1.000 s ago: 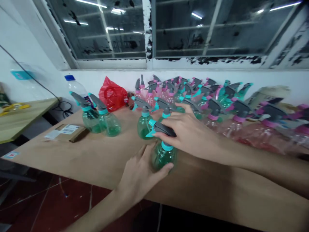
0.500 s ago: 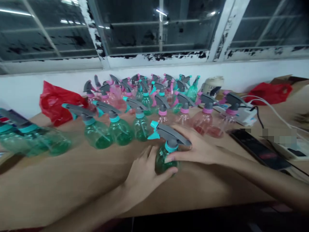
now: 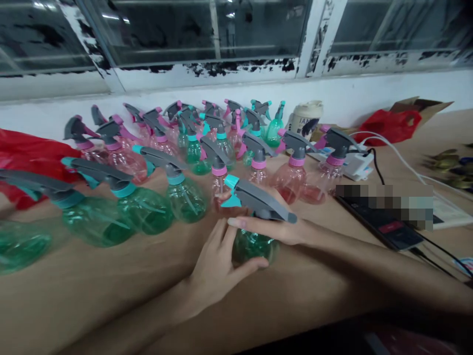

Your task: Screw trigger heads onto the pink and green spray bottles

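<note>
A green spray bottle with a grey and turquoise trigger head stands upright on the table in front of me. Around its lower body my left hand is wrapped, thumb across the front. My right hand closes about the neck just under the trigger head, its thumb pointing left over the collar; its other fingers are mostly hidden behind the bottle. Close by on the left is another green spray bottle, and behind the held one stand pink spray bottles.
More pink and green spray bottles crowd toward the wall. A red plastic bag lies at left, another red bag at far right. A phone with cables, a white power strip and a pale tub are on the right.
My right thumb has moved up and left across the bottle's collar. The view has shifted, so the background bottles appear farther left. My left hand keeps its hold.
</note>
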Demonstrator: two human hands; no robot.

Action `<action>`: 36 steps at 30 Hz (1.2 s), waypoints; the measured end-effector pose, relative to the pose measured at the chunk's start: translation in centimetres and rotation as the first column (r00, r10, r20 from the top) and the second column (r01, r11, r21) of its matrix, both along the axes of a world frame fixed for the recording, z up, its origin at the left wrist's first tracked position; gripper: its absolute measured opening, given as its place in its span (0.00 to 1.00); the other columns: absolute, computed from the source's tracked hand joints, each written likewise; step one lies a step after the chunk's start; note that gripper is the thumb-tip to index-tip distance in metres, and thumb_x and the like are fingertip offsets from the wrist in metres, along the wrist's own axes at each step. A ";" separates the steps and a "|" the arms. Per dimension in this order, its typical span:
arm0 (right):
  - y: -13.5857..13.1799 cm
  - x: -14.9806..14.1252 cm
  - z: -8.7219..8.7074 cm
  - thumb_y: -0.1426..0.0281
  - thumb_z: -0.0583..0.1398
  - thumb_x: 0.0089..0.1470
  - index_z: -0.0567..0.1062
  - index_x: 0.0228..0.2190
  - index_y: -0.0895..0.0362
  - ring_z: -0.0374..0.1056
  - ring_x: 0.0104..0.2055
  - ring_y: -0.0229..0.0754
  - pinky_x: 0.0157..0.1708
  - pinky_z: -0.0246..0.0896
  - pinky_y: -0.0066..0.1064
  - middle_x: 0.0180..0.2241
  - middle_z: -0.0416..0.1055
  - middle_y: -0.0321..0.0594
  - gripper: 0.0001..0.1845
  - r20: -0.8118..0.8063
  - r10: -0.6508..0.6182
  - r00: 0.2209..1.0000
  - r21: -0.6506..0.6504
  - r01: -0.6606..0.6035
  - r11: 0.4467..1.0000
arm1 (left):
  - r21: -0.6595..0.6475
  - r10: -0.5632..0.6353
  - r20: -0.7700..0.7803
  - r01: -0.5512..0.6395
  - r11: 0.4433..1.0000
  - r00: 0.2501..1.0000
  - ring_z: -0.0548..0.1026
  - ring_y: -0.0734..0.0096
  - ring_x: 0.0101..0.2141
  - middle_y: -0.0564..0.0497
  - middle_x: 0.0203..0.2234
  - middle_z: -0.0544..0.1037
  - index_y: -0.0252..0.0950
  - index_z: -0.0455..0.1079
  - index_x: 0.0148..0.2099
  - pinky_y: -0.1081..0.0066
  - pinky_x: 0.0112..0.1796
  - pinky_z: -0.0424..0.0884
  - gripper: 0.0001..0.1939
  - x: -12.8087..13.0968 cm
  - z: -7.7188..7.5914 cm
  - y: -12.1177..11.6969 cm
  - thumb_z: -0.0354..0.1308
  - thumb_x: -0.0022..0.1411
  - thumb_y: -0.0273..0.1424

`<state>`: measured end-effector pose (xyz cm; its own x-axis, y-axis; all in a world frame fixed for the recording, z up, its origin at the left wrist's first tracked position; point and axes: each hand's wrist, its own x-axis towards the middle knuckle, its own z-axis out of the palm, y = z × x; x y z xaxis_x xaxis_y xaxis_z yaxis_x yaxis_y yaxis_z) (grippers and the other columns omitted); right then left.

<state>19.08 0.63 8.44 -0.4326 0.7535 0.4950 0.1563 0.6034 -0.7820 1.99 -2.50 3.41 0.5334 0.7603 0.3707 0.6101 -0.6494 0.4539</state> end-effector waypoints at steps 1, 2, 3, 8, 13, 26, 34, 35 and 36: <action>0.1 0.0 0.1 0.63 0.60 0.51 0.70 0.41 0.56 0.64 0.32 0.36 0.35 0.62 0.29 0.32 0.67 0.36 0.15 0.009 -0.002 1.000 0.034 0.001 0.999 | 0.006 -0.014 -0.017 0.014 1.000 1.000 0.63 0.51 0.54 0.40 0.52 0.64 0.38 0.44 0.63 0.54 0.50 0.63 0.37 -0.2 -0.1 0.2 0.49 0.61 0.53; 0.2 0.0 0.2 0.66 0.59 0.51 0.70 0.40 0.56 0.64 0.32 0.36 0.35 0.62 0.29 0.32 0.67 0.36 0.13 0.020 0.002 1.000 0.068 -0.003 0.998 | 0.012 -0.026 -0.039 0.026 1.000 0.999 0.63 0.51 0.54 0.39 0.52 0.64 0.38 0.43 0.64 0.54 0.50 0.63 0.37 -0.4 -0.3 0.3 0.49 0.61 0.53; 0.4 0.1 0.3 0.69 0.59 0.51 0.71 0.39 0.56 0.65 0.33 0.36 0.35 0.62 0.28 0.31 0.67 0.35 0.11 0.029 0.003 1.000 0.096 -0.005 0.995 | 0.015 -0.036 -0.068 0.037 0.999 0.997 0.63 0.50 0.54 0.38 0.52 0.64 0.37 0.43 0.64 0.54 0.50 0.63 0.38 -0.7 -0.5 0.5 0.48 0.60 0.53; 0.9 0.4 0.2 0.74 0.56 0.48 0.71 0.38 0.55 0.65 0.32 0.37 0.37 0.63 0.30 0.31 0.69 0.36 0.13 0.069 0.001 0.998 0.061 -0.005 0.998 | 0.048 -0.027 -0.257 0.041 0.998 0.966 0.63 0.47 0.54 0.36 0.54 0.64 0.35 0.39 0.65 0.51 0.51 0.61 0.43 -2.3 -1.8 1.1 0.50 0.59 0.54; 1.3 0.8 -0.5 0.75 0.56 0.50 0.71 0.42 0.52 0.69 0.37 0.39 0.40 0.64 0.32 0.37 0.73 0.36 0.15 0.107 0.013 0.994 -0.025 -0.011 1.000 | 0.085 0.006 -0.358 0.026 0.996 0.934 0.63 0.49 0.55 0.39 0.57 0.63 0.36 0.41 0.65 0.52 0.51 0.60 0.39 -2.9 -2.6 1.0 0.50 0.61 0.51; 0.7 0.8 -0.2 0.71 0.59 0.49 0.71 0.33 0.55 0.67 0.32 0.38 0.34 0.63 0.31 0.30 0.70 0.34 0.06 0.010 -0.028 1.000 -0.085 0.029 0.996 | 0.082 -0.014 -0.392 0.051 0.995 0.920 0.62 0.51 0.56 0.37 0.58 0.62 0.30 0.50 0.63 0.52 0.52 0.61 0.33 -2.8 -2.6 1.0 0.50 0.63 0.45; 0.9 0.8 -0.4 0.69 0.59 0.51 0.72 0.39 0.54 0.68 0.36 0.38 0.38 0.65 0.31 0.36 0.72 0.36 0.11 -0.007 0.001 1.000 -0.082 -0.002 0.997 | 0.095 -0.009 -0.378 0.048 0.994 0.926 0.60 0.53 0.57 0.37 0.57 0.63 0.29 0.55 0.61 0.54 0.54 0.60 0.29 -2.6 -2.5 0.9 0.51 0.64 0.41; 0.9 0.8 -0.4 0.69 0.58 0.51 0.71 0.41 0.53 0.69 0.37 0.39 0.38 0.66 0.31 0.37 0.72 0.36 0.13 -0.001 0.006 1.000 -0.087 -0.006 0.996 | 0.092 -0.007 -0.377 0.045 0.995 0.926 0.60 0.53 0.57 0.38 0.57 0.63 0.29 0.55 0.61 0.53 0.54 0.60 0.28 -2.6 -2.4 0.9 0.51 0.64 0.40; 0.9 0.8 -0.5 0.69 0.58 0.51 0.71 0.42 0.53 0.69 0.36 0.39 0.38 0.66 0.32 0.37 0.72 0.36 0.14 0.008 0.001 1.000 -0.088 0.000 0.996 | 0.088 -0.003 -0.378 0.039 0.995 0.926 0.60 0.53 0.57 0.38 0.57 0.63 0.30 0.55 0.61 0.53 0.54 0.59 0.28 -2.6 -2.4 1.0 0.50 0.64 0.40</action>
